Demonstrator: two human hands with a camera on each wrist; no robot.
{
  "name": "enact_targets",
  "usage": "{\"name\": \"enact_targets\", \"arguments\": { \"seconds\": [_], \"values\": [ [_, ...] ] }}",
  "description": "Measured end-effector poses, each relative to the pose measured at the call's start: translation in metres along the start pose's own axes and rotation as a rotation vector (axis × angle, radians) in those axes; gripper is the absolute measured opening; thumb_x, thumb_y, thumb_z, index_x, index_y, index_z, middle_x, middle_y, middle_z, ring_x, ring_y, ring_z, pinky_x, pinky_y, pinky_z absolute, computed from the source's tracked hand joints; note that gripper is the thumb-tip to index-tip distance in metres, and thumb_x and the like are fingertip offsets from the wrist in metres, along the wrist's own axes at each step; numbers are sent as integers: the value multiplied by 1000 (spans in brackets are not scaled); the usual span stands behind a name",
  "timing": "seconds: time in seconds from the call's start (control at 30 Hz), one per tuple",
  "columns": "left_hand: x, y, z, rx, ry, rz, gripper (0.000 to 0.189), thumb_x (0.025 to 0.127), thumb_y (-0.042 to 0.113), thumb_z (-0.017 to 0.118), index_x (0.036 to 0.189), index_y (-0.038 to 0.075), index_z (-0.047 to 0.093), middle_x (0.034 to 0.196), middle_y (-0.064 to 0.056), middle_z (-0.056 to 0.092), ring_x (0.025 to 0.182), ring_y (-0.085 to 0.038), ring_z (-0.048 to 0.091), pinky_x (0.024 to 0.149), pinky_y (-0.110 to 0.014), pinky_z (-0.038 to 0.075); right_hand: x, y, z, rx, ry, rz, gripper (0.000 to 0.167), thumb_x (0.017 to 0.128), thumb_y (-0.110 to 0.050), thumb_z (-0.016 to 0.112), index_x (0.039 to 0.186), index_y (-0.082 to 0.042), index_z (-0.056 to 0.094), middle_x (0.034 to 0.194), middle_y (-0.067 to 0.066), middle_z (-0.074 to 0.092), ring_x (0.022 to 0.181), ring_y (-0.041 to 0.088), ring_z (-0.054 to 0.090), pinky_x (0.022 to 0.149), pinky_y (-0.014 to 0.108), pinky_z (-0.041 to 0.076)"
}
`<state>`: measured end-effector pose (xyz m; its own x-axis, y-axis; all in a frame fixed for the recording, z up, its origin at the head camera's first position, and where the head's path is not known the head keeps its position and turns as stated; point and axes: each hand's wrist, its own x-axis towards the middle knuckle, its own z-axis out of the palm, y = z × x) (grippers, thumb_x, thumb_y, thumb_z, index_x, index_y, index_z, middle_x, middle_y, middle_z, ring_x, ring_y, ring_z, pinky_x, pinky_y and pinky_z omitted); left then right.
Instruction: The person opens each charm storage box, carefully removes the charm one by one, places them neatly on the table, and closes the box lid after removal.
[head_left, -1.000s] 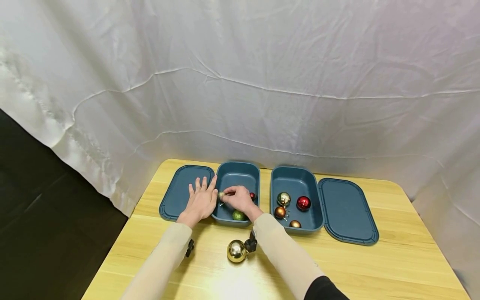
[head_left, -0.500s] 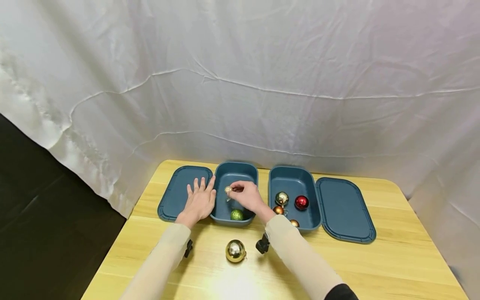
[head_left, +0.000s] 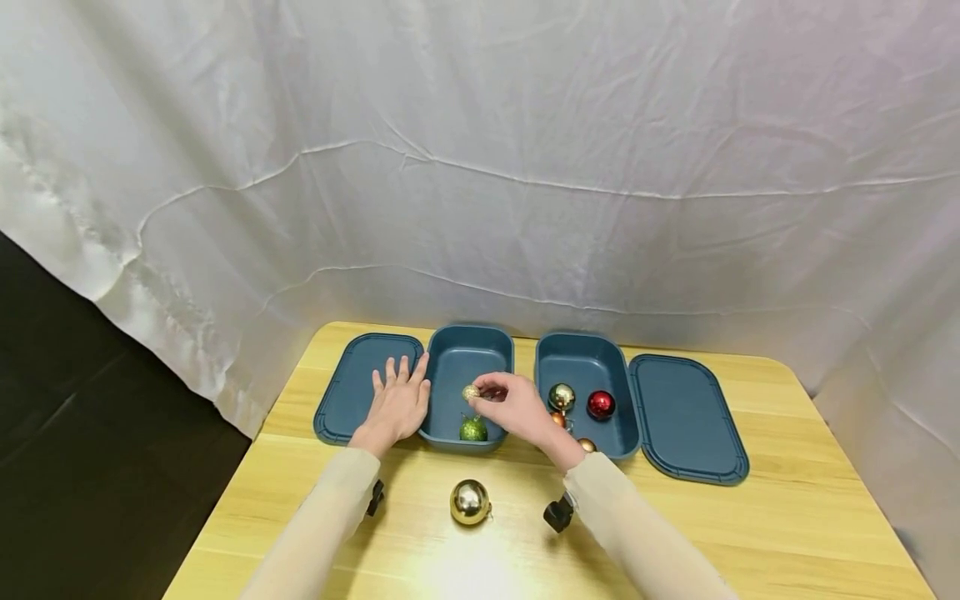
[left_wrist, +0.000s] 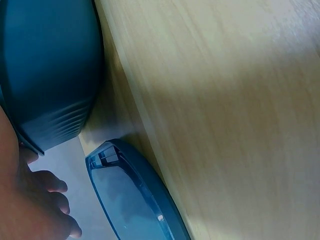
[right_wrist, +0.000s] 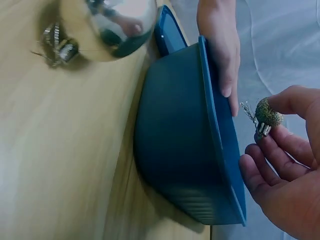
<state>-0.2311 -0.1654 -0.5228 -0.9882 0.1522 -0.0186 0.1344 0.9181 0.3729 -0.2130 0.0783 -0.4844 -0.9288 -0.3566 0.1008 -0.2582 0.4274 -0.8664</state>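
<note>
In the head view my right hand (head_left: 517, 407) pinches a small gold glitter bauble (head_left: 470, 392) above the left blue box (head_left: 471, 333). The right wrist view shows that bauble (right_wrist: 269, 112) between thumb and fingers, its metal cap and hanging loop pointing off to one side. My left hand (head_left: 397, 404) lies with straight, spread fingers at the box's left edge, partly over the left lid (head_left: 348, 400). A green glitter bauble (head_left: 473, 429) sits in the left box near its front wall. My right hand hides part of that box's inside.
The right box (head_left: 581, 346) holds a gold bauble (head_left: 562, 397), a red bauble (head_left: 601, 405) and copper-coloured ones, partly covered by the right wrist. Its lid (head_left: 690, 421) lies to the right. A large shiny gold bauble (head_left: 470, 502) rests on the table (head_left: 787, 517) in front.
My right hand has moved right with the small gold bauble, from the left box's left wall to above its middle. The left hand stays at the box edge.
</note>
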Motion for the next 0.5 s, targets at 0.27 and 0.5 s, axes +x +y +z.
{"name": "enact_targets", "arguments": {
  "seconds": [0.27, 0.5],
  "values": [
    [0, 0, 0, 8, -8, -2, 59, 116, 35, 30, 171, 20, 17, 172, -29, 21, 161, -54, 8, 127, -75, 4, -25, -1, -7, -26, -3, -19, 18, 94, -22, 80, 112, -20, 79, 109, 0, 77, 91, 16, 71, 80, 25, 57],
    [-1, 1, -2, 9, -10, 2, 59, 116, 35, 30, 171, 19, 17, 172, -30, 21, 160, -55, 8, 126, -75, 4, -48, 5, -11, -13, -11, -9, 18, 91, -21, 82, 109, -20, 79, 103, -3, 75, 91, 13, 70, 82, 26, 59]
  ]
}}
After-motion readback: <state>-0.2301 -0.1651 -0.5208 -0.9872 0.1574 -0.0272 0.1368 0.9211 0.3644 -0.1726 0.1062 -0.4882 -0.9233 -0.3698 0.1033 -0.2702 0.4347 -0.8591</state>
